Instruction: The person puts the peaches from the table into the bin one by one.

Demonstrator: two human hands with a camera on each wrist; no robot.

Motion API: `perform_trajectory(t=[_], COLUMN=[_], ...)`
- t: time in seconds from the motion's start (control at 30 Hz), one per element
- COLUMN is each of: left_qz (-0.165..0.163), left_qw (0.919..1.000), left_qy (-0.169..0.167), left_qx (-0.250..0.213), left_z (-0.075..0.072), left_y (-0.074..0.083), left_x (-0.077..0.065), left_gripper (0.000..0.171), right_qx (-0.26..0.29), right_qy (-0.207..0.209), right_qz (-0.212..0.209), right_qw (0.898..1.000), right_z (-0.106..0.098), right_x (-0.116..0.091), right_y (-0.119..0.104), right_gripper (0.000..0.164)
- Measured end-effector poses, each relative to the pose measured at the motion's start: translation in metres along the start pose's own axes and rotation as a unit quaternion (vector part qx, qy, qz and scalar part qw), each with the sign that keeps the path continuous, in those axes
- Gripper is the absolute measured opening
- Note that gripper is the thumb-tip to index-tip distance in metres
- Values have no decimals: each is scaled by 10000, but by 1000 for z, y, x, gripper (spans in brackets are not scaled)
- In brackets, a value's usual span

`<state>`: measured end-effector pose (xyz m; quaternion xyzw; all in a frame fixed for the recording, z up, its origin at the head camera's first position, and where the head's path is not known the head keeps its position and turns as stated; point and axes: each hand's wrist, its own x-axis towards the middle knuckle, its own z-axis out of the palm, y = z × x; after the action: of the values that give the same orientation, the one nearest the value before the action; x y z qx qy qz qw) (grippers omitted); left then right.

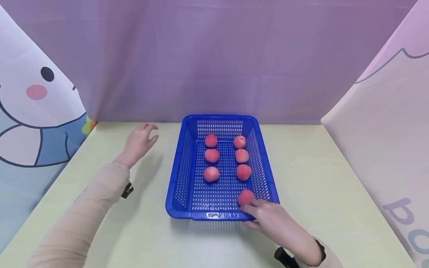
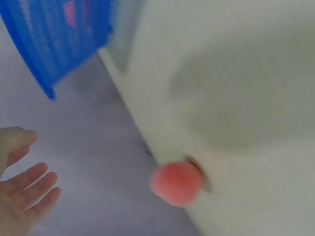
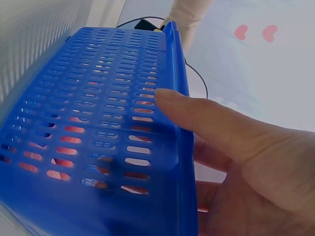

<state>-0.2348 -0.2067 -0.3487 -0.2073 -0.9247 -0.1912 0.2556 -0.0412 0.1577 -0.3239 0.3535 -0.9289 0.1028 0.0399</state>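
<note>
My left hand (image 1: pixel 138 144) hovers over the left side of the table, fingers loosely bent with nothing between them. The left wrist view shows a blurred peach (image 2: pixel 177 183) on the table near that hand; in the head view it cannot be seen. With my right hand (image 1: pixel 276 221) I hold the front rim of a blue plastic basket (image 1: pixel 171 186), near its right corner. My thumb presses the outer wall (image 3: pixel 110 132) and the fingers reach over the rim. A peach (image 1: pixel 246 197) lies inside, right by those fingers.
Inside the basket, three peaches (image 1: pixel 211 174) line the left side and three more (image 1: pixel 244 172) stand behind the front right one. The pale table (image 1: pixel 301 163) meets a purple cloth (image 1: pixel 214 67) at the back. Printed cloths (image 1: pixel 33 145) flank both sides.
</note>
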Motion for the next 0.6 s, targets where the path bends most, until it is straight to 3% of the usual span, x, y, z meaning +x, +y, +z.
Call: perform_trajectory(t=[0.3, 0.6], left_qz=[-762, -1133], left_qw=[9937, 9830], left_qy=[-785, -1411], left_qx=[-244, -300], left_z=[4, 12], left_y=[-35, -54], left_x=[-9, -16], left_gripper=[28, 44], right_qx=[-12, -43], right_qy=[-38, 25], right_qz=[22, -34], right_qw=[10000, 10000], right_z=[-1, -1], right_x=[0, 0], right_y=[-1, -1], right_gripper=[27, 26])
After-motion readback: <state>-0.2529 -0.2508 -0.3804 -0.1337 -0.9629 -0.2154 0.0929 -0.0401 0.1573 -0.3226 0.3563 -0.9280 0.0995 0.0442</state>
